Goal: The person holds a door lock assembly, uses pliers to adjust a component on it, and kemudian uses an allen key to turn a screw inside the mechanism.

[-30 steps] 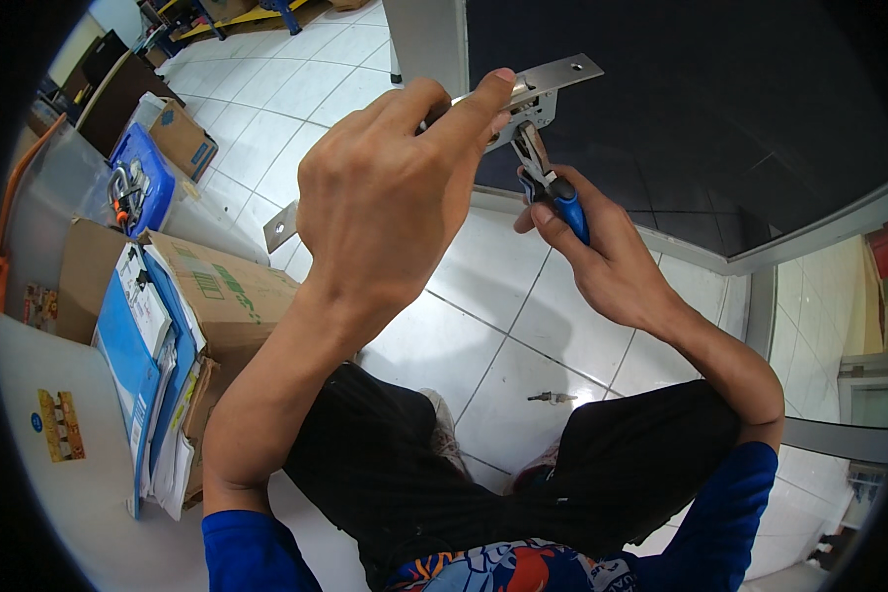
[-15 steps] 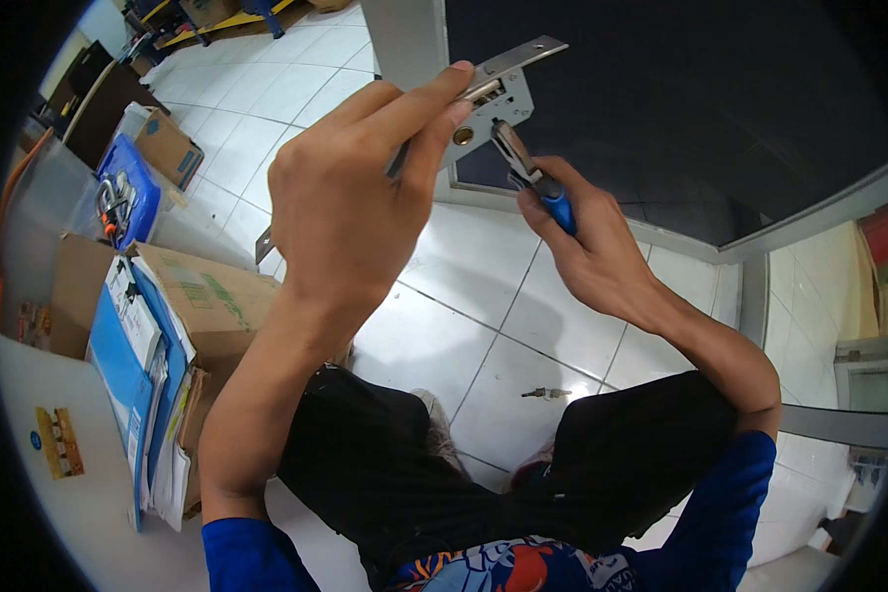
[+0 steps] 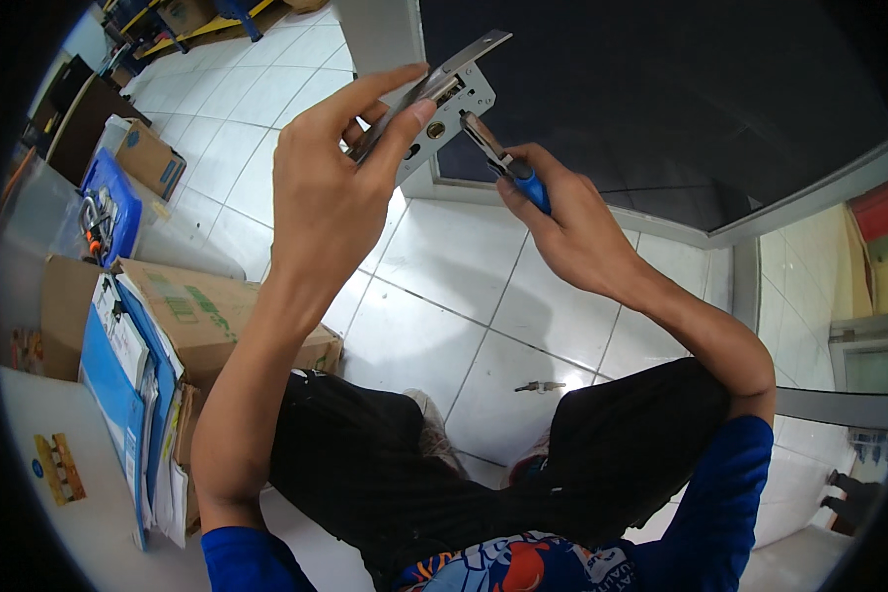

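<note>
A mortise lock (image 3: 476, 97) with a long metal faceplate is held up and tilted in front of me. My left hand (image 3: 328, 192) grips it, the thumb on the flat case and the index finger along the faceplate; the other fingers are partly hidden behind. A round brass-coloured piece shows in the case. My right hand (image 3: 577, 222) is closed around pliers (image 3: 485, 140) with blue handles. Their jaw tips meet the edge of the lock case; whether they grip a part there, I cannot tell. A small metal piece (image 3: 540, 387) lies on the floor tiles between my knees.
At the left stands a cardboard box (image 3: 202, 311) with blue folders and papers (image 3: 118, 375) against it. Behind it, a blue tray (image 3: 118, 202) holds tools. A dark glass panel in a pale frame (image 3: 715, 237) rises ahead on the right, close beyond the pliers.
Lock, pliers and both hands have shifted slightly left in the picture. My left index finger has straightened and lifted somewhat along the faceplate. The pliers stay at the case edge.
</note>
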